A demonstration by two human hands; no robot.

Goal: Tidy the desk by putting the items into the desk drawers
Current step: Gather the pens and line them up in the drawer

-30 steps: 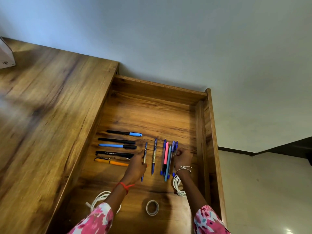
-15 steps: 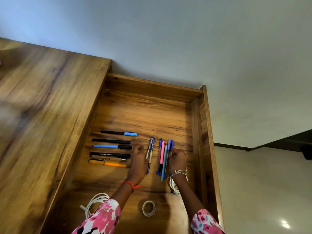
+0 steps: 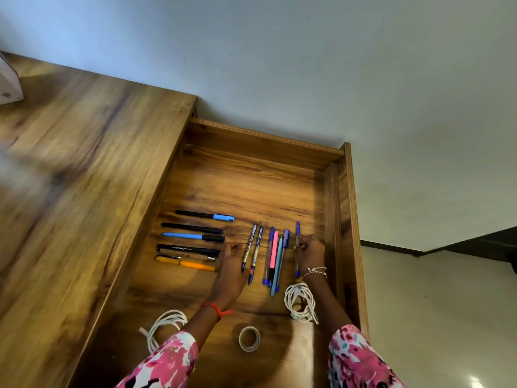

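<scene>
One nudge from disorder
Right hand [image 3: 309, 252] pinches a blue pen [image 3: 298, 231]; left hand's [image 3: 230, 273] grip unclear; a slip could scatter neighbouring pens [image 3: 275, 247].

Both arms wear loose floral sleeves. The left sleeve [image 3: 167, 359] is white with big pink blossoms and a few black blotches, and the right sleeve [image 3: 361, 359] has the same pink-on-white print with small pale-blue and dark flecks. A thin red thread [image 3: 216, 310] is tied round the wrist behind the left hand [image 3: 232, 273], its loose ends sticking out sideways, and a slim silver-coloured chain bracelet [image 3: 316, 271] with small beads sits behind the right hand [image 3: 309, 250].
</scene>
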